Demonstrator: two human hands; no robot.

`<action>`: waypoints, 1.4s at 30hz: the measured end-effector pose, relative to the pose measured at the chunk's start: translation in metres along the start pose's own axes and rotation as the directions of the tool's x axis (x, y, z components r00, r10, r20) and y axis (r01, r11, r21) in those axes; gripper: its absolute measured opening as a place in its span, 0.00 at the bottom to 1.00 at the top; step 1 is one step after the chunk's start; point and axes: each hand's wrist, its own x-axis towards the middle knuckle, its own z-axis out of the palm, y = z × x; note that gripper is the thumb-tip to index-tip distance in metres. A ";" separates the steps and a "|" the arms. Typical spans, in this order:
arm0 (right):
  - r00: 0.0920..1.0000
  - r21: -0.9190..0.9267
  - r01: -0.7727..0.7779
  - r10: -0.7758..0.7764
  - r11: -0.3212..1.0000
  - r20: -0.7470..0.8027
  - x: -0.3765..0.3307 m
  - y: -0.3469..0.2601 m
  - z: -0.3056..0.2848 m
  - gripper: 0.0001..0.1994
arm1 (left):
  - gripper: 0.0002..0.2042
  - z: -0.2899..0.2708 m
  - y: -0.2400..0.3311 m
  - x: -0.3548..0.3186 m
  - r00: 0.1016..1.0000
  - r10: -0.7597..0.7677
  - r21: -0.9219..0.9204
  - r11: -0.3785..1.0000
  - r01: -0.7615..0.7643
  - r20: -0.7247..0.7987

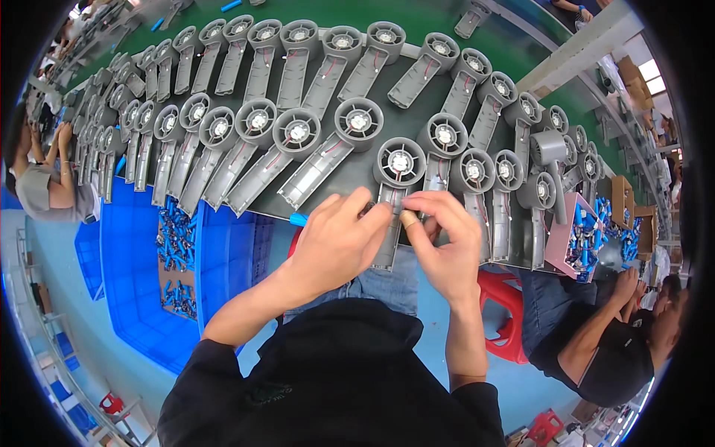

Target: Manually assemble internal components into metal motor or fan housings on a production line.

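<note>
One gray fan housing [400, 164] lies at the near edge of the counter [354, 179], its handle [386, 253] between the left hand [335, 232], fingers curled, and the right hand [450, 242], thumb and forefinger bunched together; exactly what they clamp, I cannot tell. A hard tug there could strain any wiring under the fingers. Beyond lie rows of similar fan housings [359, 121].

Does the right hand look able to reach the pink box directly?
Probably not: the right hand is busy at a fan housing, and more gray housings lie between it and the pink box.
</note>
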 end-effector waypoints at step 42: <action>0.910 -0.460 0.388 -0.410 0.799 0.056 0.011 0.014 0.022 0.10 | 0.04 -0.009 -0.008 0.010 0.726 -0.592 -0.663 0.391 0.638 0.350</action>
